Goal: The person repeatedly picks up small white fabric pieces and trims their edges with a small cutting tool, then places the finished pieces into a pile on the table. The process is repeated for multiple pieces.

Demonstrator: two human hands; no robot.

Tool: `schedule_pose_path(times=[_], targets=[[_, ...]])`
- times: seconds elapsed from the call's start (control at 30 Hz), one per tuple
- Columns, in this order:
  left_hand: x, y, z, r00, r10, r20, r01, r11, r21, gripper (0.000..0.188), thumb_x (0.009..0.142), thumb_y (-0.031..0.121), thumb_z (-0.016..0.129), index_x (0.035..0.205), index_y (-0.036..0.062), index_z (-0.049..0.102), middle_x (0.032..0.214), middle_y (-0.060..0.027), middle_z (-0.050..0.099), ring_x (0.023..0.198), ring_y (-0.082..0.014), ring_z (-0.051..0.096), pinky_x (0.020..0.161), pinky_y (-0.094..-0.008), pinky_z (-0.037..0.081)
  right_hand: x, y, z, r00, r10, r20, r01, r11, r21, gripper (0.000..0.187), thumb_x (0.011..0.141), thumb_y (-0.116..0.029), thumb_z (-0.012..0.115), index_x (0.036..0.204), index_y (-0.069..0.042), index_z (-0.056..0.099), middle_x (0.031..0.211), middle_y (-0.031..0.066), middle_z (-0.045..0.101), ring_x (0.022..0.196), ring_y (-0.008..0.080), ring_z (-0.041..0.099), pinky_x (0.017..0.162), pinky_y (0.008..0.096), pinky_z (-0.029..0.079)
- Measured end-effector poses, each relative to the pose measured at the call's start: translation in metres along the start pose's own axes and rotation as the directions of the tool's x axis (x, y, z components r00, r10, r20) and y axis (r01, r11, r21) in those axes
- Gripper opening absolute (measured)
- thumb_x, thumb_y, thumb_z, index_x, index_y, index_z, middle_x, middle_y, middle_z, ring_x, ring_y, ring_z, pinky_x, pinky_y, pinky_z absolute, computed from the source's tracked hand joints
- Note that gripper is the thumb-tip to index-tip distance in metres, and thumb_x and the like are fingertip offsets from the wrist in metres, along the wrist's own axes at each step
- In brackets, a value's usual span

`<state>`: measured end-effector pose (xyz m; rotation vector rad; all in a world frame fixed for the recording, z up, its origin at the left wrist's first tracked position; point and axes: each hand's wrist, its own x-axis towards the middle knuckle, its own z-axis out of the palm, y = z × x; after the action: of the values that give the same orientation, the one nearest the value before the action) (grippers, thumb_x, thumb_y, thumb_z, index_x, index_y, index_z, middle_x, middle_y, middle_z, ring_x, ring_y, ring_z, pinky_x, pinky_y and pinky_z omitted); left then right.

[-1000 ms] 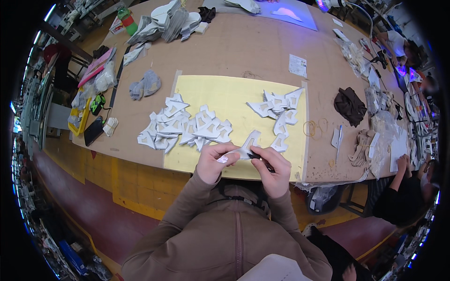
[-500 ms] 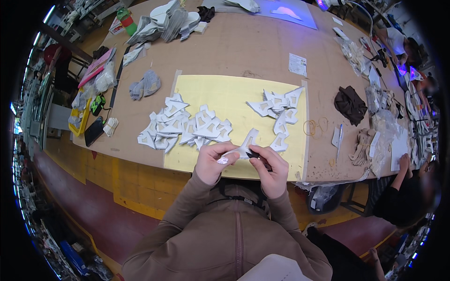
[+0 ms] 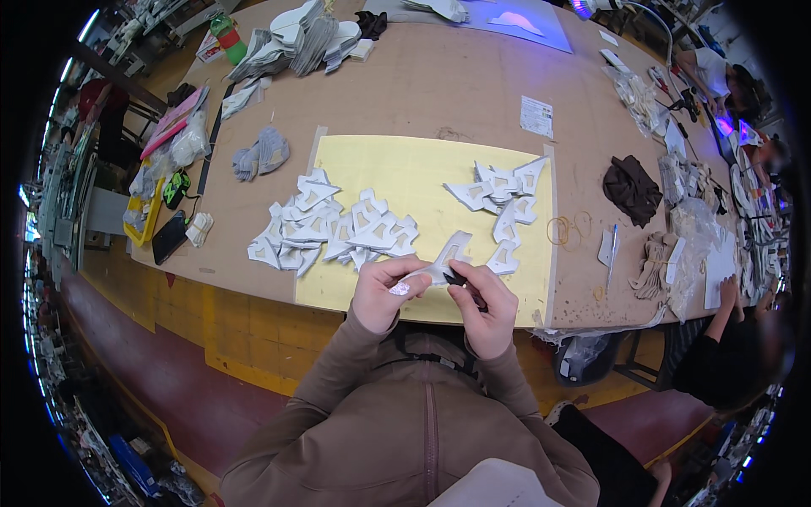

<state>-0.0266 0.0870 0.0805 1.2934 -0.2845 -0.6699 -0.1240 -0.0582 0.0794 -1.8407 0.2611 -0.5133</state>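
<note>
Near the front edge of the yellow sheet [image 3: 397,173], my left hand [image 3: 382,289] pinches a white cut-out piece [image 3: 450,251] with a window-like opening. Shiny silvery wrapping covers the left thumb. My right hand [image 3: 490,311] is closed around a small dark tool [image 3: 456,279], whose tip meets the piece's lower right edge; fingers hide most of the tool, so its exact kind is unclear. Left of my hands lies a heap of similar white pieces [image 3: 304,221]. A smaller pile of such pieces [image 3: 503,186] is on the sheet's right side.
Grey gloves [image 3: 262,154] and a black phone [image 3: 171,237] lie on the left. Stacked grey-white pieces [image 3: 296,38] stand at the back. Rubber bands [image 3: 568,228], a pen [image 3: 613,245] and dark brown cloth [image 3: 632,190] are on the right. A co-worker's hand [image 3: 730,291] rests at the right.
My right hand and the dark tool have shifted very slightly left along the piece. My left hand keeps its hold. At lower right, another person's arm has moved.
</note>
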Motion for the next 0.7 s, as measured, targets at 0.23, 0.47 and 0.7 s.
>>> schedule_pose_path(times=[0.23,0.47,0.7], targets=[[0.001,-0.005,-0.005,0.998,0.028,0.049,-0.028,1.0,-0.013,0.017,0.091,0.002,0.064,0.104,-0.0074,0.069,0.083,-0.0023,0.062,0.072,-0.0066,0.052,0.064,-0.0223,0.042,0.004,0.009,0.002,0.975,-0.221,-0.001,0.22,0.97,-0.099,0.032,0.082,0.007,0.07,0.113,0.0,0.071,0.084,0.0088,0.06,0.067,0.0173,0.058,0.059,0.0272,0.047],[0.001,-0.004,-0.003,0.997,0.062,0.041,-0.065,0.995,0.079,0.019,0.093,0.006,0.064,0.106,-0.0068,0.07,0.082,-0.001,0.063,0.072,-0.0064,0.051,0.064,-0.0224,0.041,0.0,0.013,0.008,0.991,-0.124,-0.042,0.125,0.991,0.042,0.026,0.089,0.005,0.064,0.114,0.001,0.07,0.085,0.0054,0.059,0.066,0.0117,0.053,0.061,0.0225,0.043],[0.009,-0.015,-0.015,0.995,-0.054,-0.089,0.056,0.998,0.024,0.013,0.093,0.005,0.061,0.097,-0.0059,0.067,0.075,-0.0025,0.06,0.067,-0.0072,0.051,0.061,-0.0231,0.041,-0.001,0.03,-0.012,0.919,0.384,-0.091,-0.286,0.806,0.518,0.032,0.097,-0.003,0.059,0.128,0.003,0.058,0.089,-0.0025,0.055,0.065,0.0025,0.041,0.058,0.0178,0.033]])
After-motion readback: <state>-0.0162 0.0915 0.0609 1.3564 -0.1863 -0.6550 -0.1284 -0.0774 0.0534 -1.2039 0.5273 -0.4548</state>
